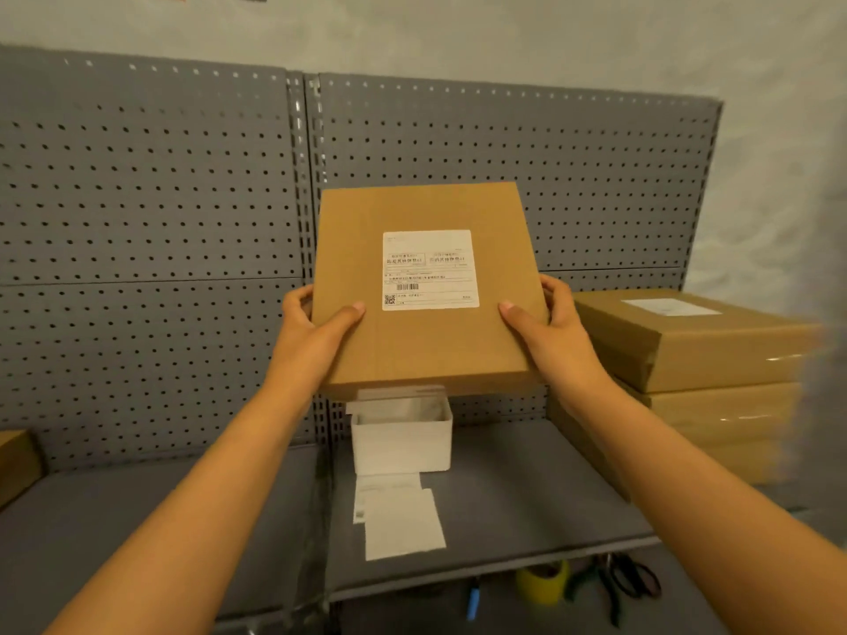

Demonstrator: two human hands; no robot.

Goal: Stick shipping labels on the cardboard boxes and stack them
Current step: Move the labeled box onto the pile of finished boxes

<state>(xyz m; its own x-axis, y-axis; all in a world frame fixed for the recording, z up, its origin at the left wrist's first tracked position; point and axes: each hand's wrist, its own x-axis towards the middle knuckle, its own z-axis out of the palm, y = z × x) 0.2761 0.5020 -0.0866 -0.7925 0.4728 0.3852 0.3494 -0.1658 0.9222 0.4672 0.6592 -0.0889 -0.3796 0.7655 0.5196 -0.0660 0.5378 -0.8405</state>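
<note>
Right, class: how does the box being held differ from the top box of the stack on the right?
The held box is gripped in the air by the left hand and right hand; the top stacked box rests on other boxes. The held box tilts its label towards the camera; the stacked one lies flat. Both are brown cardboard with white labels.

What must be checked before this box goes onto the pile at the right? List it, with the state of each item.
1. Label: the shipping label lies flat on the held box, no corner lifted: ok.
2. Grip: the left hand and right hand each hold one side of the box, thumbs on top: ok.
3. Landing spot: the top box of the stack at the right carries only its own label: ok.
4. Stack squareness: its right side is blurred: cannot tell.
5. Path: the white tray and loose labels lie below the held box, not between it and the stack: ok.
</note>
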